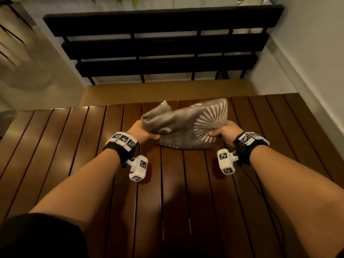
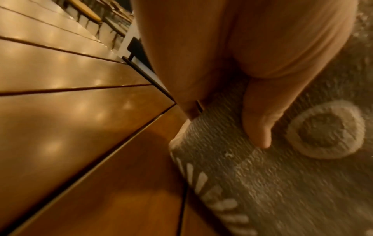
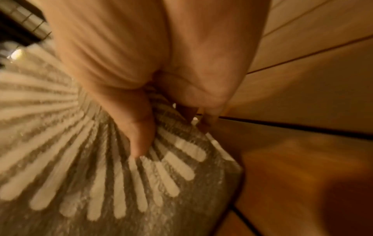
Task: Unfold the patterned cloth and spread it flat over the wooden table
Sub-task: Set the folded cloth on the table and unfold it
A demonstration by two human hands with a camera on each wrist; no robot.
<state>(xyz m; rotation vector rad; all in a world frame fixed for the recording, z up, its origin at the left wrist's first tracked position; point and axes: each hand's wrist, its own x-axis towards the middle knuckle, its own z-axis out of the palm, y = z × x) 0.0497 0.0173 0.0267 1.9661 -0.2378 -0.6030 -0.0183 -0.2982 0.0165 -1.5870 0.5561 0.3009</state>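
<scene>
A grey cloth (image 1: pixel 183 123) with white sunburst and ring patterns is bunched and still folded at the far middle of the slatted wooden table (image 1: pixel 74 155). My left hand (image 1: pixel 142 134) grips its left edge, thumb on top beside a white ring (image 2: pixel 325 129). My right hand (image 1: pixel 223 134) pinches its right edge, thumb pressed on the white rays (image 3: pixel 113 167). The cloth (image 2: pixel 262 183) is raised between the hands, and its near fold rests on the table (image 3: pixel 302 175). My fingers under the fabric are hidden.
A black slatted bench (image 1: pixel 162 45) stands beyond the table's far edge. A white wall (image 1: pixel 307 62) runs along the right side. Tan floor (image 1: pixel 46 71) lies to the left. Bare wooden slats stretch between the cloth and my body.
</scene>
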